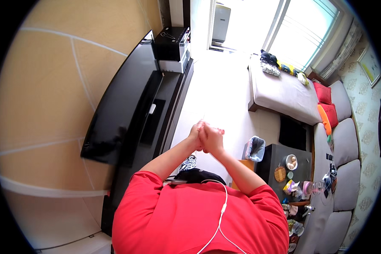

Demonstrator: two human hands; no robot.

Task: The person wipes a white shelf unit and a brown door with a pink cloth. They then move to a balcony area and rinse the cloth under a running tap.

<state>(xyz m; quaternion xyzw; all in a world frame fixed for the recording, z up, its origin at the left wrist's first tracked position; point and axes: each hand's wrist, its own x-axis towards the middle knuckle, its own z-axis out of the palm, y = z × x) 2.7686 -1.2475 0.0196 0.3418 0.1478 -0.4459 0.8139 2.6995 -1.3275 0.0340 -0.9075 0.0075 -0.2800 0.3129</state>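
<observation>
My left hand [197,133] and my right hand [212,137] are clasped together in front of my body, over the pale tiled floor [222,92]. Their fingers overlap, and no object shows between them; the palms are hidden. Both arms reach forward from the sleeves of a red shirt [190,209]. A white cable [223,208] hangs down the shirt's front. Near my waist lies something black [197,175], with black-and-white patterned fabric [188,163] just beyond it.
A television [123,108] stands on a dark cabinet [177,95] at left. To the right are a lined waste bin [256,148], a dark table [273,152] bearing a bowl of eggs [291,162] and jars, and a grey sofa [285,95] with red cushions [322,93].
</observation>
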